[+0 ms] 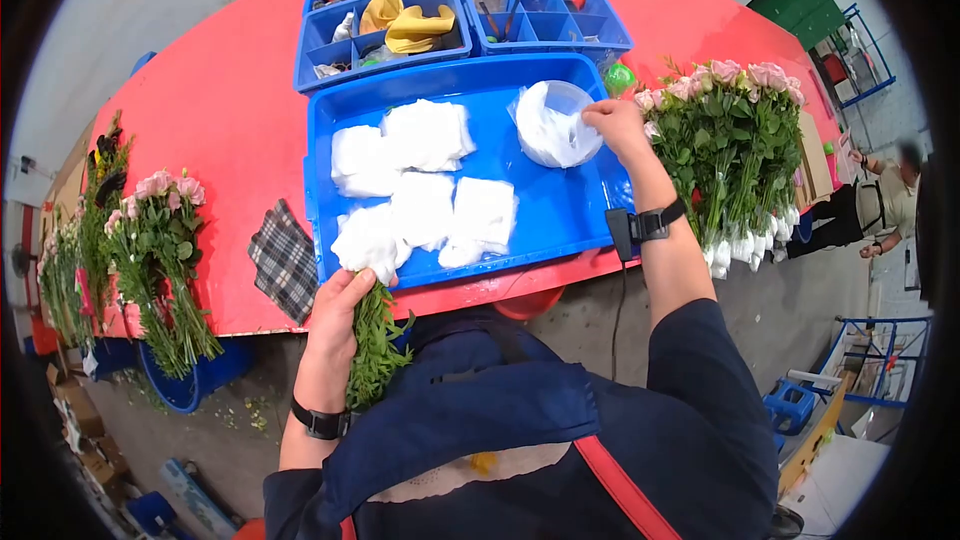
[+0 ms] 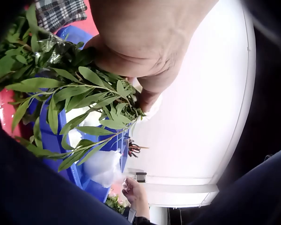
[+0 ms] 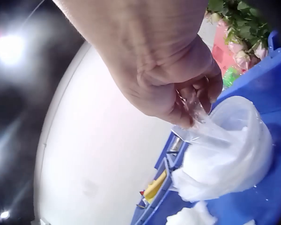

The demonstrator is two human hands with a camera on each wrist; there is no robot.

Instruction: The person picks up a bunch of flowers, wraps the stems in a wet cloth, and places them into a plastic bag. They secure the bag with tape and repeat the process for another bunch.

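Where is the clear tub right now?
Head view: far right corner of the big blue tray, beside the pink roses. The clear tub is under the right hand, which pinches its plastic.

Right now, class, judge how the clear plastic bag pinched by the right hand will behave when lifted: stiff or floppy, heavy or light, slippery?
Probably floppy: the plastic bag creases and sags where the right hand pinches it. Likely light, being thin and transparent. Its glossy film may slip, or cling to others in the tub.
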